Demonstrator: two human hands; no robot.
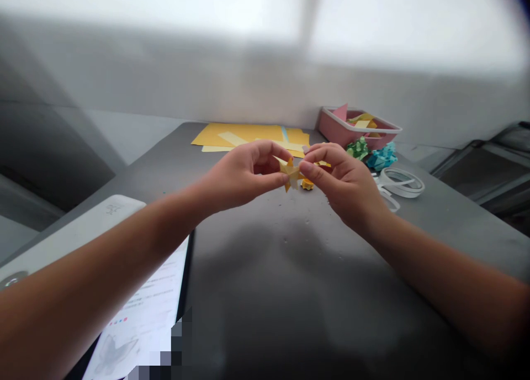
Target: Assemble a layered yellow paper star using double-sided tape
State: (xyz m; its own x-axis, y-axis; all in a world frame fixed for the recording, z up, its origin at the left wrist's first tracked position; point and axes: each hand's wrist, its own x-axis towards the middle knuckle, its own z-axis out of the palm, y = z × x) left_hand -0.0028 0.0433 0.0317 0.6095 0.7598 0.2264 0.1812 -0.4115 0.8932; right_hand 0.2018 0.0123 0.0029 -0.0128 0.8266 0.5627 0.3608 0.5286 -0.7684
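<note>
A small yellow folded-paper star (pixel 292 173) with pointed tips is held up above the grey table. My left hand (pixel 252 173) pinches its left side between thumb and fingers. From the other side, my right hand (pixel 342 178) has its thumb and fingertips closed on the star's right edge; the exact contact is partly hidden by the fingers. Behind and just below the star lies a small orange-yellow folded paper piece (pixel 307 185), partly covered by the right hand.
Yellow paper sheets (pixel 232 134) and pale strips lie at the back. A pink basket (pixel 343 130) of paper pieces stands back right, near green (pixel 358 148) and blue folded-paper clusters (pixel 383 156). A coiled white cable (pixel 401 182) lies right; a lit tablet (pixel 161 291) and white box (pixel 99 220) are left.
</note>
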